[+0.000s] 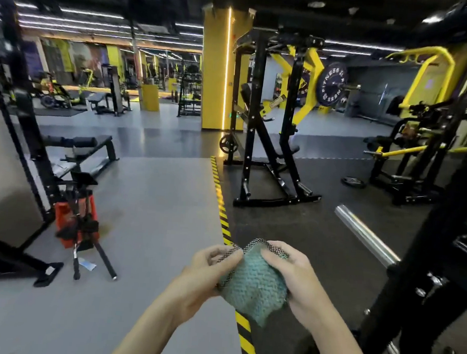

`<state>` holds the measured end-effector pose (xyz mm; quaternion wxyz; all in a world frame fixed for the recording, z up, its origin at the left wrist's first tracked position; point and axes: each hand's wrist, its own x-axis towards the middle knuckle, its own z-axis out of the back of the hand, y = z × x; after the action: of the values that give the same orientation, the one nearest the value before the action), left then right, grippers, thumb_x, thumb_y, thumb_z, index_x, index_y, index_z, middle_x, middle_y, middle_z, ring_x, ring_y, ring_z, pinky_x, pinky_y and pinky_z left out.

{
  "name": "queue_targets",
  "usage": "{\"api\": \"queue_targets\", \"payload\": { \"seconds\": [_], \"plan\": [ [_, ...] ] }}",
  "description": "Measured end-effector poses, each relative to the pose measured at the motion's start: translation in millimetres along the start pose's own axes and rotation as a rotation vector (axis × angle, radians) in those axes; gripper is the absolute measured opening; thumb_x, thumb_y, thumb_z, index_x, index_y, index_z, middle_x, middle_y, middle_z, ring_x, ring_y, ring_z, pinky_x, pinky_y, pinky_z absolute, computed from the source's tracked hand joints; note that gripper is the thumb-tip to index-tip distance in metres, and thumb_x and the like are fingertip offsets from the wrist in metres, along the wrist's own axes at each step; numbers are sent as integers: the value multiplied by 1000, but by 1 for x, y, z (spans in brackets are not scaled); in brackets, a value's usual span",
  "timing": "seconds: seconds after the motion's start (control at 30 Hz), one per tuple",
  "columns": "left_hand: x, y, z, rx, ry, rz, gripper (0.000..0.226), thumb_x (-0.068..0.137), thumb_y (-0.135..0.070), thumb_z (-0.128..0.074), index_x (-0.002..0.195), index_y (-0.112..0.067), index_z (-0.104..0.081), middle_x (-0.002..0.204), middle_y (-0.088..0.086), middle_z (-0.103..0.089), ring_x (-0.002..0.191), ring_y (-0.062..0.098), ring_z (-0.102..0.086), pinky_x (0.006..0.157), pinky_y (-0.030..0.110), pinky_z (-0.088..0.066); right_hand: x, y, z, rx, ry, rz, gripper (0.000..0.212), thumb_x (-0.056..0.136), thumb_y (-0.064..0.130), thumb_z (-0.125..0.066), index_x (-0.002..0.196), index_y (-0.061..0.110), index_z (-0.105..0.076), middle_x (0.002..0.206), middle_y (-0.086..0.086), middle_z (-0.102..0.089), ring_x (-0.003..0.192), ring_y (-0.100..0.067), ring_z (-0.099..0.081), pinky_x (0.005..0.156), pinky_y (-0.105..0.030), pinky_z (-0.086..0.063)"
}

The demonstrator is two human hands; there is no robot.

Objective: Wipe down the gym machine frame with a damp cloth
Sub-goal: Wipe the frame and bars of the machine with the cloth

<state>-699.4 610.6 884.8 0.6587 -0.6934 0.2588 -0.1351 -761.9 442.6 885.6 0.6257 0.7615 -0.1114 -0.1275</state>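
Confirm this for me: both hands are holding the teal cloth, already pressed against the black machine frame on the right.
Not quite. The head view shows the left hand and right hand both holding the teal cloth, but in mid-air over the striped floor tape, clear of the black machine frame on the right.

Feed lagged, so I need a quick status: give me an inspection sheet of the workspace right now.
Surface: grey floor on the left, dark mat on the right, hazard tape between them.
Job's things: green cloth held in both hands, off the frame, which stands to the right.
Clutter: red crate with bars, paper scrap, loose plate.
Grippers: left hand and right hand both grip the cloth.
Cables: nothing seen.
Surroundings: bench, black rack, yellow pillar, chrome bar.
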Motion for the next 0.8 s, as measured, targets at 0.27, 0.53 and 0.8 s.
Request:
{"api": "queue_targets", "payload": {
  "seconds": [0.27, 0.53, 0.8],
  "plan": [
    [149, -18, 22, 235, 337, -139, 49, 77, -9, -84, 116, -33, -65, 98, -6, -73, 90, 11, -70, 71, 24, -54, 131, 6, 19, -43, -62, -88, 25, 88, 3, -66, 113, 6, -62, 104, -21, -70, 85, -28, -69, 71, -37, -56],
    [323, -27, 36, 234, 439, -196, 15, 88, -11, -74, 101, -16, -75, 98, -7, -73, 93, 6, -69, 77, 20, -54, 243, 1, 31, 101, -339, -61, 39, 83, -5, -66, 120, 4, -59, 109, -25, -69, 82, -28, -69, 62, -33, -58],
    [449, -49, 35, 66, 609, -134, 16, 88, -5, -72, 103, -12, -73, 100, 0, -75, 89, 9, -71, 70, 20, -54, 321, 1, 26, 416, -512, -11, 78, 61, 3, -85, 131, -7, -51, 124, -29, -61, 117, -42, -59, 97, -53, -50]
  ]
}}
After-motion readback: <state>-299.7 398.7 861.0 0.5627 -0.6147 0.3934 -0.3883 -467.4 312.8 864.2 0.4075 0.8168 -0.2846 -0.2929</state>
